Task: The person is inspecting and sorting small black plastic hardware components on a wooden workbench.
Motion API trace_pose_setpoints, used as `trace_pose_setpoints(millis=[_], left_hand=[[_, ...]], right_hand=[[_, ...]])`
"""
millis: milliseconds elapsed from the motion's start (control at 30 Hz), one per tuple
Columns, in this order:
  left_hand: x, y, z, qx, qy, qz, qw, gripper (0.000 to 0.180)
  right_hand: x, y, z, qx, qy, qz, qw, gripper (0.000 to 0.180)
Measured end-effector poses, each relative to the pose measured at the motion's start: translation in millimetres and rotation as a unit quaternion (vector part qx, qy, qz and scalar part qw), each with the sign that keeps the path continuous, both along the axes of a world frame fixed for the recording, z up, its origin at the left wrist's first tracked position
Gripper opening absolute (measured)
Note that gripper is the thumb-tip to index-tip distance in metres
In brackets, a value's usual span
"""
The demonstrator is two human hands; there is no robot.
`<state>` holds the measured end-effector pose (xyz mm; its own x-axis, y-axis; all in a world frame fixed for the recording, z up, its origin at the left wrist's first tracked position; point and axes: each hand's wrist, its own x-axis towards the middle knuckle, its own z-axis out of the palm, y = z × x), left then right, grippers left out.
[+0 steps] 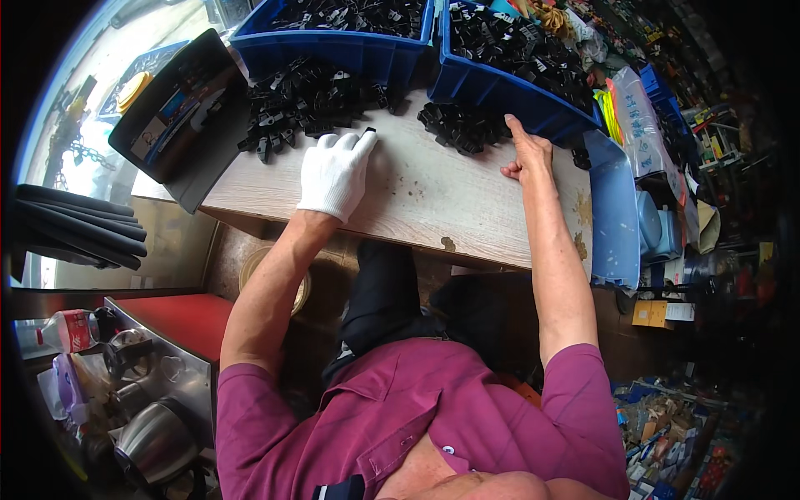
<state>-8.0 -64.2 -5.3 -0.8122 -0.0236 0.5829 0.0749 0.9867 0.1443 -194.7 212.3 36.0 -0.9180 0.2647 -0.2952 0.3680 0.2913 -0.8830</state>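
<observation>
My left hand (pixel 336 173), in a white knit glove, rests over the table with its fingers closed. A small black plastic part (pixel 370 131) shows at its fingertips. Just beyond that hand spreads a large pile of black plastic parts (pixel 308 98). My bare right hand (pixel 531 154) is beside a smaller pile of similar black parts (pixel 462 127), in front of a blue bin. One finger stretches toward the bin wall while others bend inward. I see nothing in this hand.
Two blue bins (pixel 333 52) full of black parts line the table's (pixel 417 196) far side. A tablet (pixel 179 108) leans at the left. A light blue tub (pixel 615 208) stands at the right edge. A metal kettle (pixel 157 442) and a bottle (pixel 71 331) are lower left.
</observation>
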Motion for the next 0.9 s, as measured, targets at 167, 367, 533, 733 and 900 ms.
trace_pose_setpoints(millis=[167, 367, 533, 733, 900], left_hand=[[1.4, -5.1, -1.9, 0.044, -0.013, -0.017, 0.999, 0.03], [-16.1, 6.8, 3.3, 0.087, 0.075, 0.026, 0.993, 0.019], [-25.0, 13.5, -2.6, 0.026, 0.0, 0.06, 0.998, 0.012], [-20.8, 13.1, -7.0, 0.0, 0.073, -0.003, 0.997, 0.011], [-13.8, 16.3, -4.8, 0.065, 0.021, -0.016, 0.998, 0.022]], right_hand=[[-6.4, -10.0, -1.0, 0.053, -0.013, 0.007, 0.999, 0.062], [-1.7, -16.6, 0.4, 0.031, 0.004, 0.008, 0.999, 0.042], [3.0, -13.5, -3.4, -0.026, 0.009, -0.013, 1.0, 0.024], [11.8, 16.1, -2.9, -0.039, -0.001, 0.032, 0.999, 0.019], [44.4, 30.3, 3.4, 0.026, -0.025, 0.176, 0.984, 0.018]])
